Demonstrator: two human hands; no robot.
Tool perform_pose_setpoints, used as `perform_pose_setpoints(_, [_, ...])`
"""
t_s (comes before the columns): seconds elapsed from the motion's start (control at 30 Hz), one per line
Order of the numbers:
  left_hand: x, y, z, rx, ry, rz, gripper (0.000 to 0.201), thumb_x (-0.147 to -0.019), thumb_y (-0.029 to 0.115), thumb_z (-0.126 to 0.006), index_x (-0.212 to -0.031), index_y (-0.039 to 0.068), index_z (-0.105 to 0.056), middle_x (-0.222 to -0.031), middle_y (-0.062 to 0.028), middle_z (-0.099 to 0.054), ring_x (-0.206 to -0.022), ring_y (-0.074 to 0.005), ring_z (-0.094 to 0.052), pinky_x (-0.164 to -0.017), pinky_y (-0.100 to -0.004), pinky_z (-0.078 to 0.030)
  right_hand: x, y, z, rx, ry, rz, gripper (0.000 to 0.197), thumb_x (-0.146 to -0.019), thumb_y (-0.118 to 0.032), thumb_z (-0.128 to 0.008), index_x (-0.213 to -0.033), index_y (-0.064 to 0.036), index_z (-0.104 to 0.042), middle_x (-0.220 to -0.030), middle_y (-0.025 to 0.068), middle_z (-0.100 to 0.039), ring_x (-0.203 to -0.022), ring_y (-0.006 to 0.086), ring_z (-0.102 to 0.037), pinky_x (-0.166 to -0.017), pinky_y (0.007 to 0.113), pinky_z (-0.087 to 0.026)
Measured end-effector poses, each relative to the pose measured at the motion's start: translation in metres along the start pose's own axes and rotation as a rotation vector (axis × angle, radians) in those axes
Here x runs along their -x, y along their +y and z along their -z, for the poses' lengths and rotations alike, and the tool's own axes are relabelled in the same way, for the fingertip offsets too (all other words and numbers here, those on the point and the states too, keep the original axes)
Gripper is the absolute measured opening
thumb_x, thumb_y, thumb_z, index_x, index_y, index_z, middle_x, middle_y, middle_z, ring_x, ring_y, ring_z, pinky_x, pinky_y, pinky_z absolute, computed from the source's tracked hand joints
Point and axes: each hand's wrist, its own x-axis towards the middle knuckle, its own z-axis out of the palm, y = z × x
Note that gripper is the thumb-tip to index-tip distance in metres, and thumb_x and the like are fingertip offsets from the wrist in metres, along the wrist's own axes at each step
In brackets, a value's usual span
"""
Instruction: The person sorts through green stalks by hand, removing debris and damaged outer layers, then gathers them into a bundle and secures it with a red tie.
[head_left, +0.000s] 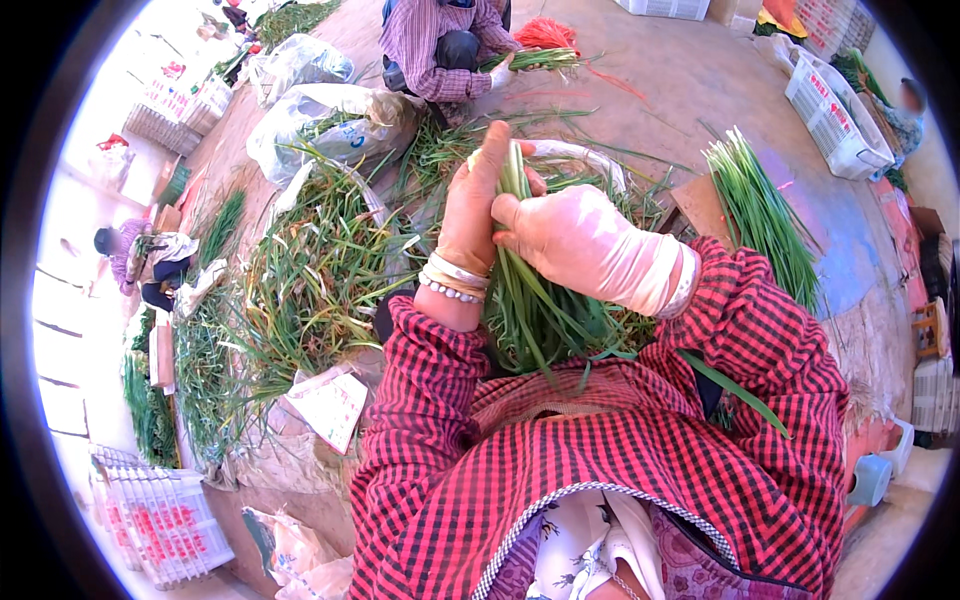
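Observation:
In front of my chest my left hand [472,205] is wrapped round a bunch of garlic chives [545,305], pale stalk ends up and green leaves hanging down toward my lap. My right hand [590,240], in a thin pale glove, is closed against the same bunch just below the left fingers. Its fingertips are partly hidden behind the stalks. A beaded bracelet circles my left wrist. One loose leaf [740,395] lies across my right sleeve. To the left spreads a heap of loose, tangled chives [310,265]; on the right lies a neat pile of chives [765,215].
Ahead, a crouching person [440,50] holds green stalks beside red twine [548,34]. Plastic bags [335,125] sit at the front left. A white crate [835,115] stands at the far right, and stacked crates [165,515] at the lower left. Another person [150,255] sits at the left.

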Motion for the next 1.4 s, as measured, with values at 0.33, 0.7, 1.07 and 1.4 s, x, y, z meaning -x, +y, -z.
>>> perform_pose_setpoints(0.33, [0.011,-0.008,0.007,-0.001,-0.580,-0.035,0.114,-0.070,0.002,-0.083,-0.156,0.013,-0.010,-0.129,-0.0056,-0.054,-0.117,-0.0174,-0.054,-0.097,-0.0322,-0.046,-0.003,0.042,0.049,-0.822,-0.517,-0.303,0.024,-0.097,-0.025,-0.060,-0.093,-0.0010,-0.062,-0.068,-0.0017,-0.055,-0.055,0.0050,-0.047,-0.049,0.022,-0.037])
perform_pose_setpoints(0.7, [0.010,-0.014,-0.010,-0.215,-0.520,-0.006,0.085,-0.072,-0.012,-0.068,-0.146,0.010,-0.034,-0.103,-0.0008,-0.058,-0.089,-0.0105,-0.058,-0.080,-0.0268,-0.050,0.021,0.035,0.114,-0.375,-0.223,-0.199,0.023,-0.089,-0.021,-0.065,-0.096,0.0013,-0.065,-0.074,0.0087,-0.063,-0.071,0.0141,-0.056,-0.068,0.031,-0.047])
perform_pose_setpoints(1.07, [0.006,-0.014,-0.026,-0.417,-0.520,-0.114,0.066,-0.077,-0.003,-0.070,-0.138,0.007,-0.044,-0.105,-0.0033,-0.062,-0.091,-0.0135,-0.062,-0.086,-0.0296,-0.052,0.003,0.040,0.089,0.143,0.379,0.262,0.061,-0.084,-0.051,-0.065,-0.119,-0.0019,-0.061,-0.120,0.0200,-0.059,-0.114,0.0375,-0.057,-0.097,0.042,-0.045])
perform_pose_setpoints(1.4, [-0.028,0.042,0.037,0.103,-0.036,-0.234,0.014,-0.089,0.016,-0.066,-0.093,0.003,-0.061,-0.086,-0.0099,-0.067,-0.081,-0.0220,-0.066,-0.078,-0.0380,-0.056,0.024,0.071,-0.012,-0.778,-0.241,-0.229,0.079,-0.081,-0.028,-0.071,-0.147,-0.0047,-0.034,-0.134,0.0192,-0.052,-0.121,0.0273,-0.053,-0.104,0.037,-0.041])
